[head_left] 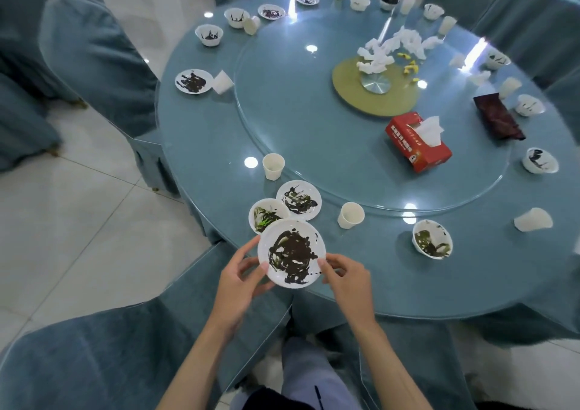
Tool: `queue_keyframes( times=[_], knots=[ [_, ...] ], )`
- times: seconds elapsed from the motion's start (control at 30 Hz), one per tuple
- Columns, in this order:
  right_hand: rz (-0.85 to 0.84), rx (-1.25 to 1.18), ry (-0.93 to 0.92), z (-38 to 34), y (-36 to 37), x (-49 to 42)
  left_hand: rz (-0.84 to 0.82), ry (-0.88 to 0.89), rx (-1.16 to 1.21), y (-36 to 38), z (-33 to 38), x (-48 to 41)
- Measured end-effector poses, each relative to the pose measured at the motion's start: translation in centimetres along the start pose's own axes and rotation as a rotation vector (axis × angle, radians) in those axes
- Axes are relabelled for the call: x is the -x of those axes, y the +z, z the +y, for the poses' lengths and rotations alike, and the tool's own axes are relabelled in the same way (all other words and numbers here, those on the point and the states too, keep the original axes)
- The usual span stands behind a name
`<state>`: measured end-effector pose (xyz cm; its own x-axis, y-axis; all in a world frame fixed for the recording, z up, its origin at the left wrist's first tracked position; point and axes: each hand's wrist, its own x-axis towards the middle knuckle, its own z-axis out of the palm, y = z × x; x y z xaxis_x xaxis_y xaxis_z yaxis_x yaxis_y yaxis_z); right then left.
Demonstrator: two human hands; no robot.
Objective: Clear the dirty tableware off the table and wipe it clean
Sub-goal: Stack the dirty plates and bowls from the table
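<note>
A white plate (292, 252) smeared with dark sauce hangs over the near edge of the round blue table (201, 133). My left hand (241, 274) grips its left rim, thumb on top. My right hand (346, 276) pinches its right rim. Just beyond it stand a dirty bowl (266, 215) and a second dirty plate (299, 200). Another dirty bowl (431, 239) sits to the right. Paper cups (273, 166) (351, 215) stand nearby. More dirty bowls, plates and cups ring the table's far edge.
A glass turntable (314, 127) fills the table's middle and carries a red tissue box (417, 142), crumpled tissues (392, 48) and yellow scraps. A dark red cloth (497, 117) lies at the right. Blue covered chairs (94, 51) (110, 356) stand around the table over a white tile floor.
</note>
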<state>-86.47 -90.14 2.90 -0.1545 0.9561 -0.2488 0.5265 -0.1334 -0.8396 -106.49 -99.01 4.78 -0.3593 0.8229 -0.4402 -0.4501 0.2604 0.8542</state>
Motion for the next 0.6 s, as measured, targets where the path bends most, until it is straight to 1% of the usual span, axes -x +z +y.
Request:
queue_keyframes(
  times=[0.1,0.17,0.23,0.37,0.53,0.6],
  knots=[
    [-0.114,-0.097,0.022,-0.6,0.3,-3.1,0.081,-0.008,-0.020,-0.7,0.4,-2.2],
    [-0.155,-0.183,0.093,-0.4,0.8,-5.6,0.161,-0.025,0.022,-1.4,0.7,-3.7],
    [-0.143,-0.232,0.192,0.3,1.4,-8.2,0.238,-0.035,0.058,-1.8,1.0,-5.1],
    [-0.115,-0.223,0.342,2.7,2.8,-13.5,0.327,-0.022,0.071,-2.0,1.3,-6.6],
    [-0.136,-0.303,0.518,5.1,5.1,-18.2,0.370,-0.014,0.034,-1.2,1.5,-6.8],
    [-0.152,-0.333,0.553,5.7,5.8,-19.2,0.368,-0.011,0.008,-1.0,1.6,-6.8]
  ],
)
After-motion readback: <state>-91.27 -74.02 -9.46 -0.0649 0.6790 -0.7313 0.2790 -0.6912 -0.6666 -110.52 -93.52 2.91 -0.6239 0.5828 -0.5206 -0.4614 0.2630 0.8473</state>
